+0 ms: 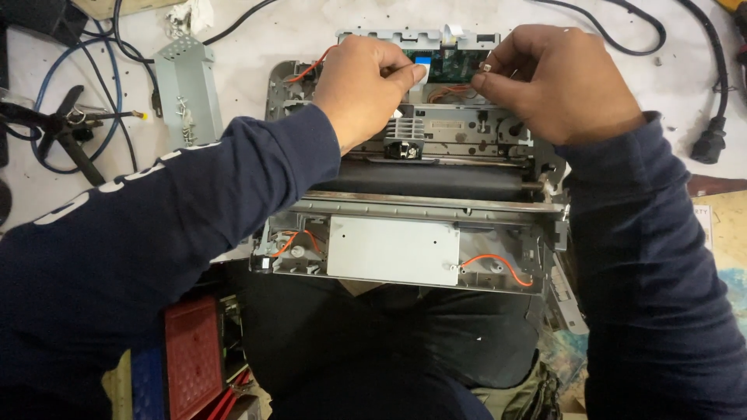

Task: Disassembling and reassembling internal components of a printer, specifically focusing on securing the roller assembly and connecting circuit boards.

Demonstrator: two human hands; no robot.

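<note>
A stripped grey printer chassis lies on the white worktop in front of me, with a black roller across its middle and orange wires at its near corners. At its far edge sits a green circuit board. My left hand pinches a flat white ribbon cable at the board's left side. My right hand pinches a small white connector at the board's right end. Both arms wear dark blue sleeves.
A detached grey metal bracket with screws lies to the left. Blue and black cables loop at far left beside a black tool. A black power cord and plug run at the right. A red box sits near my left knee.
</note>
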